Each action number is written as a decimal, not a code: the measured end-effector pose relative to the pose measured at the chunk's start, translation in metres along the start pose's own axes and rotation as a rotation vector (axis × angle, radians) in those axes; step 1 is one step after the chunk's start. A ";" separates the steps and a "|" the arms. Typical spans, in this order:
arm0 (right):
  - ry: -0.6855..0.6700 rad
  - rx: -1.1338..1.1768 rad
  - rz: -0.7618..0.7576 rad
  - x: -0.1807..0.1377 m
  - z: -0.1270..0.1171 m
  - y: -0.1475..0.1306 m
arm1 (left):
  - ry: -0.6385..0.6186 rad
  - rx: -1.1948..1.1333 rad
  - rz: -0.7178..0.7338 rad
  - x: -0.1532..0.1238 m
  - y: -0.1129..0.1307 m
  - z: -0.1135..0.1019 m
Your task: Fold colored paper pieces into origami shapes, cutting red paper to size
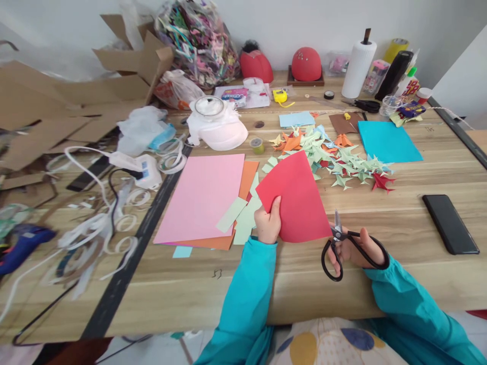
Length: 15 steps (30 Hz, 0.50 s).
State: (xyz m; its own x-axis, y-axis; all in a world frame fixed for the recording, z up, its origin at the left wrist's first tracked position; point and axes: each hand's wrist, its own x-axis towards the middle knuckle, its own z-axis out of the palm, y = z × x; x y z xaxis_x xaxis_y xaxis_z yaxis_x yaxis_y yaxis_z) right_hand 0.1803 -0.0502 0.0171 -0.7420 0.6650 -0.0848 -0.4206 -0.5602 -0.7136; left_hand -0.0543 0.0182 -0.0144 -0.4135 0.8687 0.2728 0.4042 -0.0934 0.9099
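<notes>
My left hand (268,221) grips a red sheet of paper (300,200) by its lower left side, thumb on top. The sheet is raised above the table and bends slightly. In my right hand (357,249) is a pair of scissors (337,234) with black loop handles, my fingers through the loops. Its blades point away from me, close to the sheet's lower right corner; whether they touch it I cannot tell. Behind the red sheet lies a heap of folded paper stars (315,147), mostly pale green, some orange and red. Pale green strips (232,214) lie left of my left hand.
Pink paper (205,195) on orange sheets lies to the left, a blue sheet (390,141) at the back right. A black phone (450,224) rests at the right. Cables, a power strip (146,172) and a glue gun (26,243) crowd the left side.
</notes>
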 end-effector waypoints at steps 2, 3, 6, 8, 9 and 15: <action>0.007 -0.003 0.003 0.000 -0.001 0.001 | 0.001 0.006 -0.006 -0.002 0.000 0.001; 0.009 -0.002 -0.004 0.000 -0.001 0.002 | 0.002 0.011 -0.007 -0.002 0.000 0.001; 0.016 0.019 -0.064 0.002 -0.001 0.006 | 0.010 0.027 -0.004 -0.004 0.001 0.003; 0.025 0.035 -0.100 0.003 -0.001 0.008 | 0.015 0.029 -0.006 -0.004 0.002 0.003; 0.031 0.042 -0.113 0.004 0.000 0.009 | 0.018 0.028 -0.010 -0.004 0.002 0.004; 0.091 0.062 -0.135 0.006 0.004 0.007 | 0.049 -0.003 -0.040 -0.004 0.003 0.004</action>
State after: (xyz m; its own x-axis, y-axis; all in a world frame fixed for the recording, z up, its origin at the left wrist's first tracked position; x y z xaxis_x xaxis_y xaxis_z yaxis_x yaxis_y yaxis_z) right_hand 0.1713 -0.0523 0.0142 -0.6269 0.7771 -0.0559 -0.5471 -0.4902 -0.6785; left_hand -0.0485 0.0168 -0.0141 -0.4686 0.8469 0.2513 0.3846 -0.0606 0.9211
